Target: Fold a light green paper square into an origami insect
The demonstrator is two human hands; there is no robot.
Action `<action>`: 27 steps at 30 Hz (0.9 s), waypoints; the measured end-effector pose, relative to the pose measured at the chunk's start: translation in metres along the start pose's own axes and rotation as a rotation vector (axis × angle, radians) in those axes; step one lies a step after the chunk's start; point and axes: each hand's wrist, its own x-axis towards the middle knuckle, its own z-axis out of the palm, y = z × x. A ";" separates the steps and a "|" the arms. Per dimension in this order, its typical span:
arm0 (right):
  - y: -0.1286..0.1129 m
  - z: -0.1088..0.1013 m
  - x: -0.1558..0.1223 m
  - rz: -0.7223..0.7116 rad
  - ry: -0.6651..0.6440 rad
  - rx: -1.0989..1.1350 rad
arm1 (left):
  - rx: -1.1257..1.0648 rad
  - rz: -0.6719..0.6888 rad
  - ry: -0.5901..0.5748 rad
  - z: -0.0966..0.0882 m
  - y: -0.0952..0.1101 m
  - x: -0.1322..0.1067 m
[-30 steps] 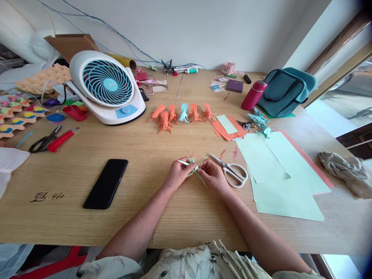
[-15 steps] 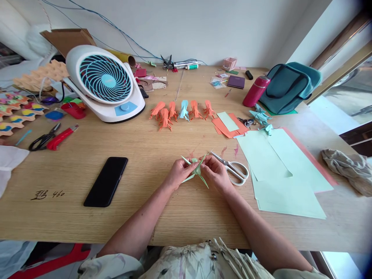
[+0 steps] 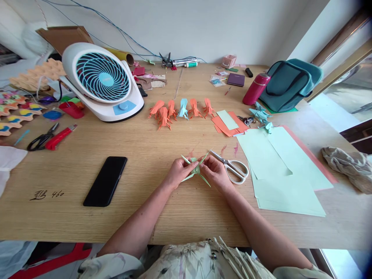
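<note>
A small pale green folded paper figure (image 3: 195, 169) with thin pointed limbs sits between both of my hands, low over the wooden table (image 3: 162, 217). My left hand (image 3: 179, 173) pinches its left side with fingers closed. My right hand (image 3: 215, 173) pinches its right side the same way. White-handled scissors (image 3: 234, 167) lie just right of my right hand. A row of finished orange and blue paper figures (image 3: 181, 110) stands further back at the table's middle.
A black phone (image 3: 105, 180) lies to the left. Pale green paper sheets (image 3: 285, 170) spread on the right. A white and blue fan (image 3: 101, 82), black scissors (image 3: 40, 138) and a red cutter (image 3: 59, 137) are at back left; a red bottle (image 3: 256, 89) and teal bag (image 3: 289, 86) at back right.
The green figure has been turned slightly between my fingers, its limbs now pointing at new angles. Both hands stay in the same place. The view has tipped a little.
</note>
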 end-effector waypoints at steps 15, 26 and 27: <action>-0.002 0.000 0.000 0.006 -0.020 0.000 | 0.115 0.052 0.018 0.001 0.004 -0.001; -0.004 -0.001 -0.001 -0.021 0.039 -0.055 | 0.458 0.339 0.205 0.008 0.014 -0.007; -0.005 -0.001 -0.001 -0.027 0.043 -0.059 | 0.474 0.353 0.206 0.008 0.014 -0.007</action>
